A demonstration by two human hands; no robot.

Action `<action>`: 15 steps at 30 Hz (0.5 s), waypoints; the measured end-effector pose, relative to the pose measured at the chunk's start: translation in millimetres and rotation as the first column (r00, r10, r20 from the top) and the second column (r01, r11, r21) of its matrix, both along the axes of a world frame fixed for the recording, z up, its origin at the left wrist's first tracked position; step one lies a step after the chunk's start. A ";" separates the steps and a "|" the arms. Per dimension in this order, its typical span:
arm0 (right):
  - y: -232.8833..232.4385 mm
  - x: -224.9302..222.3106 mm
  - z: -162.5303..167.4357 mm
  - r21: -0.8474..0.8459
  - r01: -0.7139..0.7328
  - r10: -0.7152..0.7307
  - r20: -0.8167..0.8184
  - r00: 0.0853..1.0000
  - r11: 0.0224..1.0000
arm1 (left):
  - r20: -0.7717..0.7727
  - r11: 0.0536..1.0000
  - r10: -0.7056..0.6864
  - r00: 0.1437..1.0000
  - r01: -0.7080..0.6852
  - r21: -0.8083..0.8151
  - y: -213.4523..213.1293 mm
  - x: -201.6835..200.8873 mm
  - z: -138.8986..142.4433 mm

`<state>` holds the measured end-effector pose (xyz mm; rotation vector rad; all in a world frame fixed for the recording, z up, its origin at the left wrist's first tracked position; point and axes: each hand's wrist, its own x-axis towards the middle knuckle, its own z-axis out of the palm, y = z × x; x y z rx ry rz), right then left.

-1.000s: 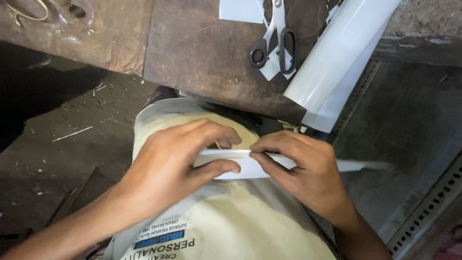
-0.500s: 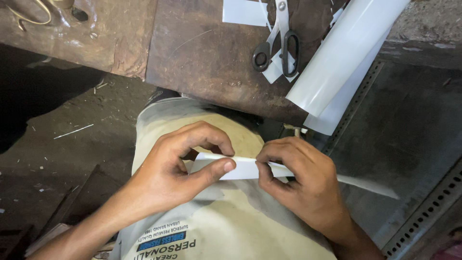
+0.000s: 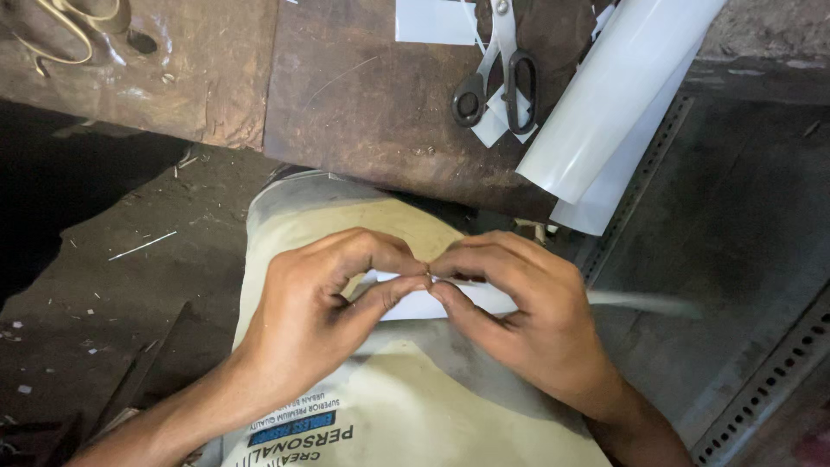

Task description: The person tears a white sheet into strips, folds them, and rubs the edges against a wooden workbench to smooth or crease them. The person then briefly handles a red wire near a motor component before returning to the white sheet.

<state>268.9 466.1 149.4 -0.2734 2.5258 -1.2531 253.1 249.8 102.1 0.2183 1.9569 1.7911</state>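
- A person's left forearm enters from the lower left, wrist bent inward, bringing the left hand over the lap; the fingers are curled tight, with thumb and forefinger pinched on a white plastic strip.
- The right forearm rises from the lower right, and the right hand mirrors the left, fingers curled in, thumb and forefinger nipped on the same strip.
- The two sets of fingertips meet at the middle of the strip, touching or very nearly so, with the knuckles arched above it.
- The strip lies across the lap on a pale printed sack draped over the person's knees; its right end sticks out past the right hand and is blurred.
- Ahead of the hands, a worn brown workbench carries black-handled scissors lying on white offcuts.
- Just beside the scissors, a roll of white sheet lies at a slant, its lower end overhanging the bench edge.
- A perforated metal rail runs along the floor at lower right.
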 end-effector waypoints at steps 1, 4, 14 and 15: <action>-1.5 -0.6 0.1 0.002 0.002 -0.002 0.000 1.000 1.000 | 0.020 1.000 0.002 1.000 -0.002 0.013 -0.8 -0.2 -1.0; -4.6 -2.3 -0.3 0.009 0.009 -0.009 -0.007 1.000 1.000 | 0.106 0.998 -0.011 0.994 0.004 0.060 -4.6 -1.3 -4.0; -15.9 -1.4 -0.8 0.089 0.081 -0.073 -0.089 0.993 0.993 | 0.458 0.975 -0.028 0.888 -0.076 0.207 -5.7 -3.6 -9.8; -16.4 -1.4 -0.8 0.082 0.086 -0.080 -0.075 0.994 0.993 | 0.428 0.978 -0.015 0.904 -0.075 0.192 -6.5 -3.8 -10.1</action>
